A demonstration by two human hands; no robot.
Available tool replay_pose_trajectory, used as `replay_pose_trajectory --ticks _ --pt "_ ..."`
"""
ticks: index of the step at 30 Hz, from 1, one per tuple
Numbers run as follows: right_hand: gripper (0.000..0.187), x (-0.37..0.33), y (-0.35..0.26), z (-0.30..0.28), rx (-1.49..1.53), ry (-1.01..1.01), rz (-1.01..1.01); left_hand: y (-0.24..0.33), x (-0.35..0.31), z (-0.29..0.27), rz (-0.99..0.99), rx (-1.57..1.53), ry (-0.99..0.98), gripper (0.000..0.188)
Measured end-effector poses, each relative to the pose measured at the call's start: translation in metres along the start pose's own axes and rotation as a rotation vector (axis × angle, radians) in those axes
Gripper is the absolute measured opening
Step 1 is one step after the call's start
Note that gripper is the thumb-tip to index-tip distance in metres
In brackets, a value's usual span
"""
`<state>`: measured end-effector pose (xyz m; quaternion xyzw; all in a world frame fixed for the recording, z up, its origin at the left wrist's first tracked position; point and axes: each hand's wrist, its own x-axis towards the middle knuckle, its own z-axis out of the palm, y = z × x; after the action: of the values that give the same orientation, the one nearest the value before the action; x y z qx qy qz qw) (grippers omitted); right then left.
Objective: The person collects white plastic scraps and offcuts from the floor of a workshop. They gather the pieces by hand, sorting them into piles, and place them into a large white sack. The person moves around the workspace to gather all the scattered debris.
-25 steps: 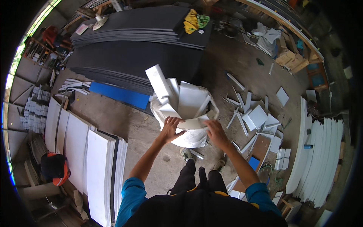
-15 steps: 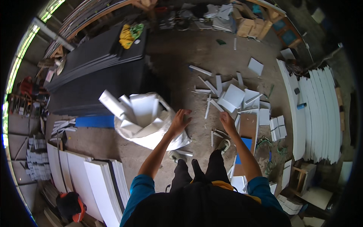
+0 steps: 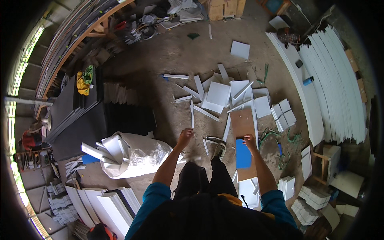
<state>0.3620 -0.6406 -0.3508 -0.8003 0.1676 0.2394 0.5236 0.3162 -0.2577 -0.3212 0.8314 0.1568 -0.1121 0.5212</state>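
Note:
My left hand (image 3: pixel 185 136) hangs in front of me with loosely curled fingers and holds nothing. Just to its left a white sack (image 3: pixel 138 156) stuffed with white board offcuts lies on the dirt floor. My right hand (image 3: pixel 249 141) is also empty, fingers apart, above a blue panel (image 3: pixel 243 153) that rests on a brown board (image 3: pixel 243 122). Scattered white offcuts (image 3: pixel 219 94) lie on the floor ahead of both hands. My dark trousers and one shoe (image 3: pixel 219 150) show between my arms.
Stacked white panels (image 3: pixel 336 84) lean along the right side. Dark grey sheets (image 3: pixel 80 120) are piled at the left, with more white boards (image 3: pixel 108 204) at lower left. Small stacks of white tiles (image 3: pixel 306 208) sit at lower right. Green strapping (image 3: pixel 280 138) lies by the brown board.
Both hands have let go of the white sack, which now lies on the floor to my left. My view has swung right toward the scattered offcuts.

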Motion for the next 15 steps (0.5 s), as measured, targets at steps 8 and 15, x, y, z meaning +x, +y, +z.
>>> replay_pose_trajectory --ticks 8,15 --pt "0.025 0.073 0.016 0.016 -0.091 -0.076 0.038 -0.021 0.099 0.021 -0.027 0.012 -0.061 0.03" --pt "0.019 0.177 0.002 0.081 -0.315 -0.02 0.038 -0.123 0.178 0.043 -0.21 0.0 -0.221 0.027"
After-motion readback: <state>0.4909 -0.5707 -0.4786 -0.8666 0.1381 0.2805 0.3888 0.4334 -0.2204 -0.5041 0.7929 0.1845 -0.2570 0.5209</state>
